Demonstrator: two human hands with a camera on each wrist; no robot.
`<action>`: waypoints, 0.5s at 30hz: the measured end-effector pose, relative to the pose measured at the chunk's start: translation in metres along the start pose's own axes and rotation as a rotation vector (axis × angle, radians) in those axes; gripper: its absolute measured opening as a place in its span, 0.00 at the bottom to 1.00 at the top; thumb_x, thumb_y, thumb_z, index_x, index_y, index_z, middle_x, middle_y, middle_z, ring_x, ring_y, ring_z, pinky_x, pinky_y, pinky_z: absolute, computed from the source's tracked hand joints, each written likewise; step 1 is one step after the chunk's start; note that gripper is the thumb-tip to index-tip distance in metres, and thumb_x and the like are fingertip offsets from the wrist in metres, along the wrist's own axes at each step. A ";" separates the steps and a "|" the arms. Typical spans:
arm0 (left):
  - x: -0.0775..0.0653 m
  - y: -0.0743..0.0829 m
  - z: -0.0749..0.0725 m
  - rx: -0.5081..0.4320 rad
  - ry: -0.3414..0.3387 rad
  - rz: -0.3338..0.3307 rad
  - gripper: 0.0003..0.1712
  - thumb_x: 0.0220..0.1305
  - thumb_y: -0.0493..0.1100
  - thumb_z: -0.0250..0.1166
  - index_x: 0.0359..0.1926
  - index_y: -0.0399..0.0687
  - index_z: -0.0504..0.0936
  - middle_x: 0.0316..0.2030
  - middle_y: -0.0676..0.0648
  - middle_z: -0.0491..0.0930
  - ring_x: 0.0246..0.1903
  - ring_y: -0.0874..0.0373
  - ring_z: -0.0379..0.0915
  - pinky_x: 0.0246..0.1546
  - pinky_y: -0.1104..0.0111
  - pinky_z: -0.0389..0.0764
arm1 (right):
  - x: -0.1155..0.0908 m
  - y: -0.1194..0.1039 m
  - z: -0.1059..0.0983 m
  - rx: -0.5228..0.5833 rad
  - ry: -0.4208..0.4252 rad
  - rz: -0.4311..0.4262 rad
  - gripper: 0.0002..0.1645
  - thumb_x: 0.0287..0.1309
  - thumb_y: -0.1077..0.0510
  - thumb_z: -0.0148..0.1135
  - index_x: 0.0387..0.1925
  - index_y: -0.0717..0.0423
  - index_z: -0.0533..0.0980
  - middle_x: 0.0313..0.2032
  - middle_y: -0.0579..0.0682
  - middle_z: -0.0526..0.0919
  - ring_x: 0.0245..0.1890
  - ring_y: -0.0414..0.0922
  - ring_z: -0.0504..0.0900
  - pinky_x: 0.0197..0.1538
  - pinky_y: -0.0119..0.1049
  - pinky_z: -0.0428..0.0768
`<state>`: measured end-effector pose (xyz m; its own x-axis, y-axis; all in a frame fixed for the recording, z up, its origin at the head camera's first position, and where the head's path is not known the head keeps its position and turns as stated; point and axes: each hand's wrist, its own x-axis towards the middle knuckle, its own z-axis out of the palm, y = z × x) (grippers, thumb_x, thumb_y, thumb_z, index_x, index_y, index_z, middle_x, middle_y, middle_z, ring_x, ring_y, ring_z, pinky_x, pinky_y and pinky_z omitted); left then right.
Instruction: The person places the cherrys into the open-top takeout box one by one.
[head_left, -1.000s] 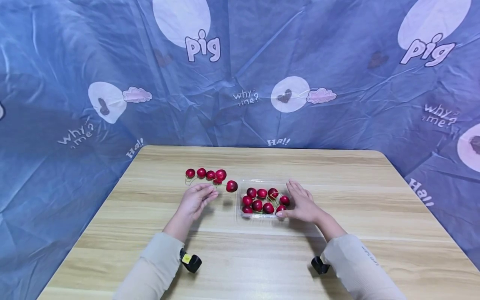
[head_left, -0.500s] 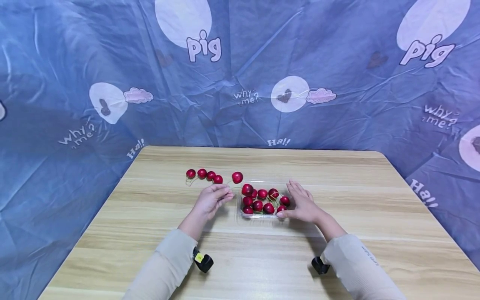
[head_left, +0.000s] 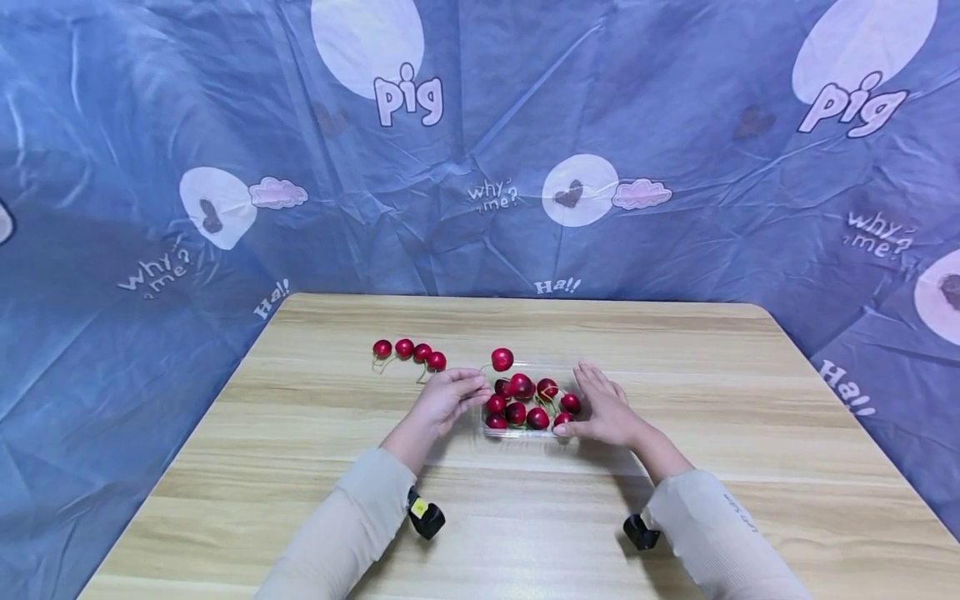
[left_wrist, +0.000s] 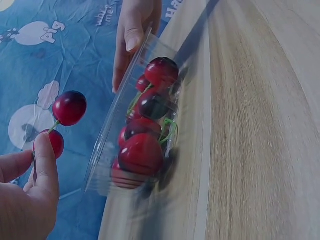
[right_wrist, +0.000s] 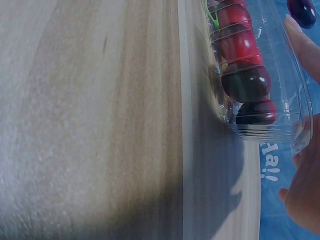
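In the head view my left hand (head_left: 447, 398) pinches thin stems between thumb and fingertips, above the left side of a clear plastic box (head_left: 525, 433). From those stems extend two cherries, one farther back (head_left: 502, 359) and one over the box (head_left: 521, 386); the left wrist view shows this pair (left_wrist: 70, 108) apart from the box rim. Several red cherries (head_left: 537, 417) with green stems lie inside the box. My right hand (head_left: 607, 410) rests against the box's right end, fingers mostly straight toward the back and thumb at the front corner. The right wrist view shows only part of that hand (right_wrist: 302, 195).
Several loose cherries (head_left: 422, 352) lie in a row on the wooden table (head_left: 495, 533), behind and left of the box. A blue printed cloth (head_left: 480, 242) hangs behind the table. Each wrist wears a black camera, such as the left one (head_left: 427, 518).
My left hand has moved right, carrying the two cherries from beside the loose row to above the box. The right hand and the box have stayed in place.
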<state>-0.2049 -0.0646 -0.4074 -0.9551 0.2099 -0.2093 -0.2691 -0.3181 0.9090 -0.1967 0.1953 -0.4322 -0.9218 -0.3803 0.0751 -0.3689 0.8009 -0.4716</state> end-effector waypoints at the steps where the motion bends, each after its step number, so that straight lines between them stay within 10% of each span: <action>1: 0.001 -0.001 0.001 0.005 -0.005 -0.001 0.19 0.57 0.28 0.52 0.49 0.22 0.64 0.41 0.28 0.71 0.29 0.56 0.76 0.37 0.68 0.75 | 0.000 0.000 0.000 0.001 0.000 0.001 0.65 0.33 0.32 0.62 0.62 0.70 0.46 0.63 0.65 0.43 0.61 0.60 0.40 0.56 0.59 0.40; 15: 0.018 -0.008 0.016 0.071 -0.042 -0.059 0.18 0.56 0.28 0.52 0.49 0.24 0.66 0.38 0.32 0.74 0.38 0.47 0.74 0.37 0.68 0.75 | 0.001 -0.001 0.000 -0.012 -0.004 0.007 0.66 0.33 0.31 0.61 0.61 0.70 0.47 0.63 0.65 0.43 0.62 0.60 0.40 0.56 0.59 0.40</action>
<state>-0.2179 -0.0436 -0.4126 -0.9314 0.2655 -0.2492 -0.3137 -0.2378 0.9193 -0.1970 0.1943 -0.4317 -0.9239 -0.3764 0.0684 -0.3638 0.8091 -0.4615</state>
